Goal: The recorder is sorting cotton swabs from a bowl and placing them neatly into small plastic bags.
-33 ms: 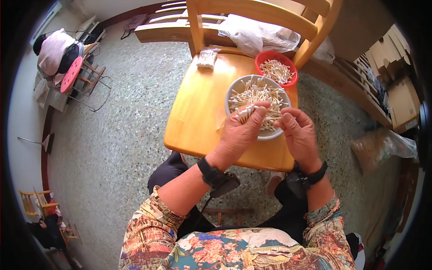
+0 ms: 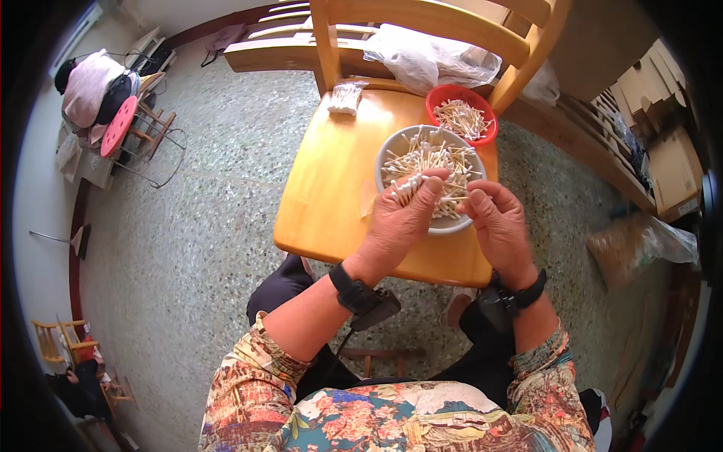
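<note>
My left hand (image 2: 407,218) is closed around a bunch of cotton swabs (image 2: 407,188), their white tips poking out between thumb and fingers. It hovers over the near left side of a grey bowl (image 2: 381,143) heaped with loose cotton swabs (image 2: 429,154). At the bowl's near right rim my right hand (image 2: 498,222) has thumb and forefinger pinched together. Whatever it may hold is too small to make out. Behind the bowl a red basket (image 2: 493,135) contains more cotton swabs (image 2: 461,118). A small clear pack of swabs (image 2: 346,99) lies at the seat's back left.
Everything stands on a yellow wooden chair seat (image 2: 324,188) with a backrest (image 2: 429,26) at its far side. White plastic bags (image 2: 429,60) lie beyond it. Cardboard boxes (image 2: 674,173) and a clear bag (image 2: 640,248) are at the right. A red-topped stool (image 2: 120,126) stands far left.
</note>
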Motion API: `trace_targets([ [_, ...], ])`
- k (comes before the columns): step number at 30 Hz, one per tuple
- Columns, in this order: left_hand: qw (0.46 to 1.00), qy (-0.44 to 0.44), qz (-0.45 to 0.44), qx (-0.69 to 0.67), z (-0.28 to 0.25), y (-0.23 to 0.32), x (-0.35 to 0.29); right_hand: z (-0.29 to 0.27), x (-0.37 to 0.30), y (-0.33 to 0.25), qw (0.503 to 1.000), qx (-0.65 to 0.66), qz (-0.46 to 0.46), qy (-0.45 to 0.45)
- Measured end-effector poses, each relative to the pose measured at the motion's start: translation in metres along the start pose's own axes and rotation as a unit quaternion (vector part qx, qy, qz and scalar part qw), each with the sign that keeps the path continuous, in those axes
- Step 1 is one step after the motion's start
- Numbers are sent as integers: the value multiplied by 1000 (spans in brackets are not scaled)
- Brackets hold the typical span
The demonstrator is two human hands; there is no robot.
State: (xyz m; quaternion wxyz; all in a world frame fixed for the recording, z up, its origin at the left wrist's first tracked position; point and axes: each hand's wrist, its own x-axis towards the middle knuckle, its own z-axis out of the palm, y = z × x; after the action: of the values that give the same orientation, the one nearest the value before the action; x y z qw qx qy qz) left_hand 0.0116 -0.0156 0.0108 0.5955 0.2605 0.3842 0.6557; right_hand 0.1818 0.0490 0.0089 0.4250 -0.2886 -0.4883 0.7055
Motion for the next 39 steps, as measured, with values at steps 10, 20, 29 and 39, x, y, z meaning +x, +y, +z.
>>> trace_targets([
  [10, 998, -7, -2, 61, 1, -3, -4, 10, 4, 3, 997, -63, -31, 22],
  [20, 989, -17, 84, 125, -4, -17, -2, 15, 1, -2, 991, -123, 47, -32],
  [29, 981, -35, 133, 134, 0, -14, -2, 14, -1, -3, 988, -142, 66, -20],
  [39, 967, -121, 50, 219, -5, -14, -2, 7, 2, -11, 966, -199, -142, -87],
])
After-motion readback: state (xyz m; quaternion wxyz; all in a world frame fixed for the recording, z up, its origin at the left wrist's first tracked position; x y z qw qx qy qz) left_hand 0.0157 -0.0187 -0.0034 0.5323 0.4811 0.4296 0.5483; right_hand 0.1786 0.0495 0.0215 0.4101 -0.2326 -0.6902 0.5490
